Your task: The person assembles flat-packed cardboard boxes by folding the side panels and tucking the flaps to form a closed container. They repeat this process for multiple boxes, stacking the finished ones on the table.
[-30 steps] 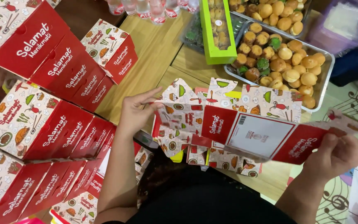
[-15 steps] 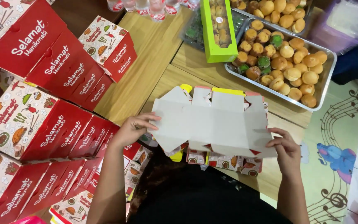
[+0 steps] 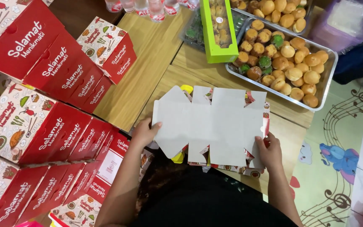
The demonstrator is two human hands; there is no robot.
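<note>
I hold a flat box blank point(image 3: 209, 126) by its two lower corners, plain grey side up, over the near edge of the surface point(image 3: 148, 63). My left hand point(image 3: 144, 132) pinches the left flap, thumb on top; my right hand point(image 3: 269, 150) grips the lower right corner, fingers curled under. I judge that holding it at both ends keeps the sheet flat and level. It lies over a stack of more blanks point(image 3: 255, 170), whose printed edges show around it.

To the left, folded red boxes point(image 3: 59, 75) stand packed in rows, near to far, out of the way of my hands. At the far right a metal tray point(image 3: 330, 82) holds round pastries, well apart from the blank, with a green box point(image 3: 215, 29) just left of it.

A second ago the blank showed its red printed face and my right hand held it out wide to the right. Now it is turned grey side up, and both hands have come in to its lower corners.
</note>
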